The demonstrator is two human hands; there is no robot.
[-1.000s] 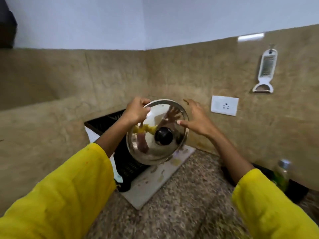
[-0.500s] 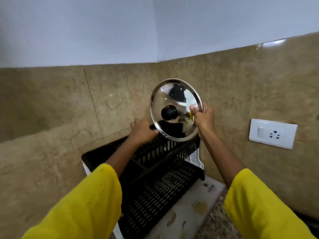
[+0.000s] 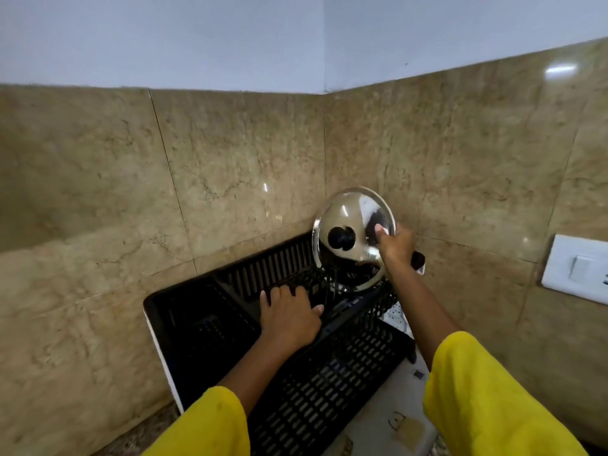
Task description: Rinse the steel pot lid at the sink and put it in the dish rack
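The steel pot lid (image 3: 348, 218), shiny with a black knob, stands nearly upright at the back right of the black two-tier dish rack (image 3: 250, 281), its lower rim at the upper tier's slats. My right hand (image 3: 396, 245) grips the lid's right rim, thumb on the face. My left hand (image 3: 289, 314) lies palm down on the front rail of the upper tier, fingers spread over the slats, holding nothing I can make out.
The rack sits in a corner between two beige marble-tiled walls (image 3: 230, 179). Under it lies a white drip tray (image 3: 394, 419). A white wall socket (image 3: 575, 268) is on the right wall. Speckled granite counter (image 3: 144, 439) shows at the bottom left.
My right hand has brought the lid down and to the right, from above the rack to the upper tier's back right. My left hand shifted forward onto the tier's rail. The view came closer.
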